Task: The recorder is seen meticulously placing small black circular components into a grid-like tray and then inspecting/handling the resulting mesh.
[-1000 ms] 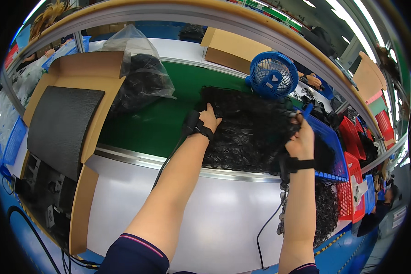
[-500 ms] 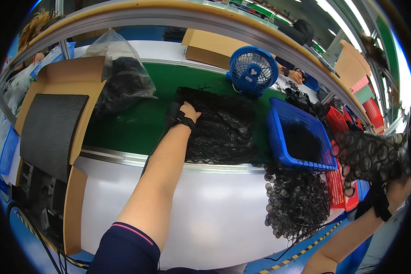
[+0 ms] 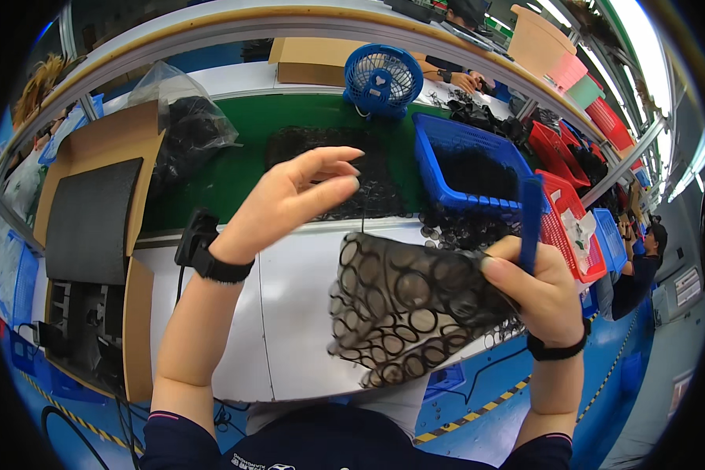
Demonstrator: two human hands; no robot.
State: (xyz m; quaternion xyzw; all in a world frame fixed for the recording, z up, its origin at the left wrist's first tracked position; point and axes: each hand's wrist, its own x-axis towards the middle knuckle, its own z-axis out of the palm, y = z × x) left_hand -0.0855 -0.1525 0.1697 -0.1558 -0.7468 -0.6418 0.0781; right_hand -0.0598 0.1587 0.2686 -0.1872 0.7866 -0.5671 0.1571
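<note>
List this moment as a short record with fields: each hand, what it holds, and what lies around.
Left hand: left hand raised, fingers spread, holding nothing
Right hand: right hand pinching a sheet of black rings and a blue flat tool
Sheet: hangs above the white table edge
Behind: green mat, blue fan, blue basket with dark contents
Left side: clear bag of dark pieces, black pad

A black mesh sheet patterned with linked rings shows over a white worktop. A green belt carries a blue round fan and a blue slatted plastic basket. Red baskets stand beside it.
</note>
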